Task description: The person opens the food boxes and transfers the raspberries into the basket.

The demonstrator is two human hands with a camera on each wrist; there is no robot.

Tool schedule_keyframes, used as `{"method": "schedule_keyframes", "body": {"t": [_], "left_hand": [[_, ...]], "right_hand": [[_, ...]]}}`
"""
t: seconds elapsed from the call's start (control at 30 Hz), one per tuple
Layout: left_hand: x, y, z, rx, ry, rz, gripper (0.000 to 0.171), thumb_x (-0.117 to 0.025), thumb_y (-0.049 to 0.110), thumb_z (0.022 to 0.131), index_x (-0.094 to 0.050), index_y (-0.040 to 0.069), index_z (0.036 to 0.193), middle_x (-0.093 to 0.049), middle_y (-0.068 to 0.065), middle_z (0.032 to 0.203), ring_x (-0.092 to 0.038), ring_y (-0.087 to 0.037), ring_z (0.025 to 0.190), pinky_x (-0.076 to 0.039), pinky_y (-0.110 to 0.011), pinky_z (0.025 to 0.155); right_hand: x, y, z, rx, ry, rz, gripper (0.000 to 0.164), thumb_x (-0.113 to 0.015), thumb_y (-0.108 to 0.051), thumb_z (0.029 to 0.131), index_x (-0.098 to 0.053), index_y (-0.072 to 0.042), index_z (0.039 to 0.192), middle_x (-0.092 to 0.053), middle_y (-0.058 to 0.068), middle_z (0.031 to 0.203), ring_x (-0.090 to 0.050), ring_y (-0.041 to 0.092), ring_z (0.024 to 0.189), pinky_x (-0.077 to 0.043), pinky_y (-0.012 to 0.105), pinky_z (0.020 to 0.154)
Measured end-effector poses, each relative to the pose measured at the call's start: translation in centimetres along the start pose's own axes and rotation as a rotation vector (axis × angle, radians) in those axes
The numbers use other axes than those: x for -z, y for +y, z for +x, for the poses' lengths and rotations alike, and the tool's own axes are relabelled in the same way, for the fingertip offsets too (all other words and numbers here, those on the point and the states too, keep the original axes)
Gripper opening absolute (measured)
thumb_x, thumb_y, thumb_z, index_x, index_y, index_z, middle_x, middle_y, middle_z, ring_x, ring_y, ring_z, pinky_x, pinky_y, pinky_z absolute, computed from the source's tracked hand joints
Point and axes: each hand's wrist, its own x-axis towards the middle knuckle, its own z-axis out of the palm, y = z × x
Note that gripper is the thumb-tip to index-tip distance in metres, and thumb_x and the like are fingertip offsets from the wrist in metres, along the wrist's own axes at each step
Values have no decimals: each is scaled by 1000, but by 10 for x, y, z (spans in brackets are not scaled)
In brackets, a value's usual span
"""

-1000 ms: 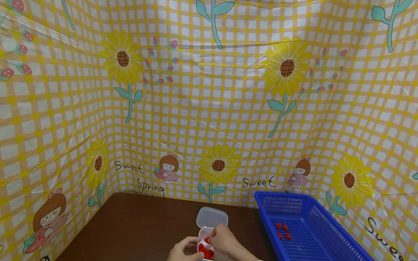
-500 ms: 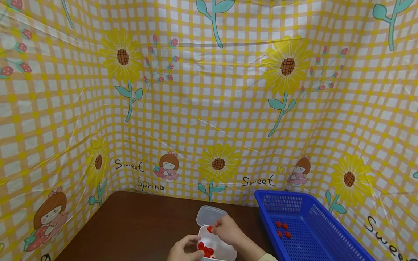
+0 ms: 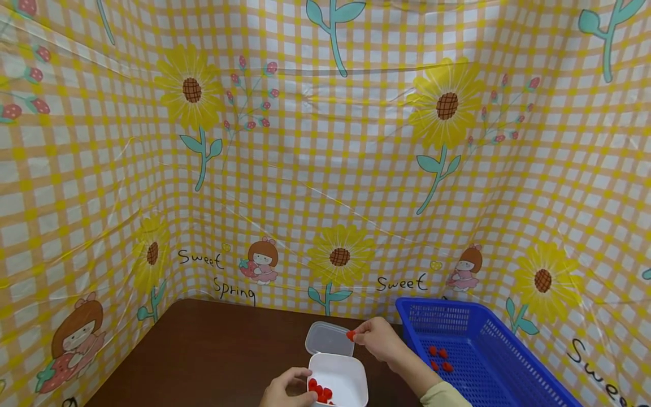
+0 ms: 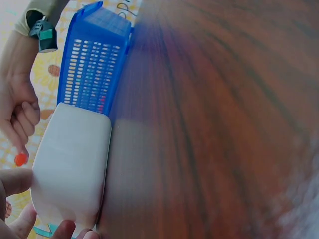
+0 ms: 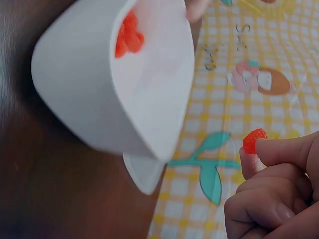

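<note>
A red raspberry (image 3: 351,336) is pinched between thumb and forefinger of my right hand (image 3: 378,340). That hand is above and right of the white lidded box (image 3: 351,376), near its folded-back translucent lid (image 3: 328,338). In the right wrist view the held raspberry (image 5: 255,141) shows a bumpy surface. My left hand (image 3: 289,389) holds the box at its left side, thumb over the rim. Several raspberries (image 3: 326,392) lie together inside the box, toward its near left. The left wrist view shows the box's outer wall (image 4: 72,154) with left fingertips touching it.
To the right stands a blue perforated basket (image 3: 488,362) holding several raspberries (image 3: 443,354). The dark brown table (image 3: 218,350) extends to the left. Behind and beside it hangs a checked, flower-printed cloth (image 3: 305,198).
My right hand has lifted a raspberry out of the box and moved up and right with it, past the lid's edge. The left hand stays on the box.
</note>
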Motion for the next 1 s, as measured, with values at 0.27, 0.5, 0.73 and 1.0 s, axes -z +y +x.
{"method": "schedule_keyframes", "body": {"t": [0.27,0.5,0.73,1.0], "left_hand": [[0,2,-2,-19,1,3,38,-78,25,85,-68,7,117,-72,-8,100,-69,-24,90,-57,-49,83],[0,3,-1,-12,-7,5,38,-78,26,85,-67,7,117,-72,-8,100,-69,-25,90,-57,-51,83],[0,2,-1,-21,-1,8,37,-77,25,85,-68,8,117,-72,-8,101,-69,-25,91,-56,-52,83],[0,3,0,-8,11,16,36,-77,25,86,-68,8,117,-72,-8,100,-68,-23,89,-56,-50,82]], "right_hand": [[33,4,3,-11,78,-50,12,-64,-3,92,-74,2,96,-29,-7,52,-19,6,44,-19,20,41],[60,14,5,-13,101,-74,15,-62,-3,93,-73,6,100,-28,-8,54,-19,6,44,-21,21,42],[89,29,9,-38,100,-114,20,-61,-5,95,-71,8,106,-44,-7,61,-21,6,43,-25,22,43],[115,53,16,-57,100,-178,20,-58,-4,96,-68,0,78,-61,8,82,-23,8,44,-27,25,45]]}}
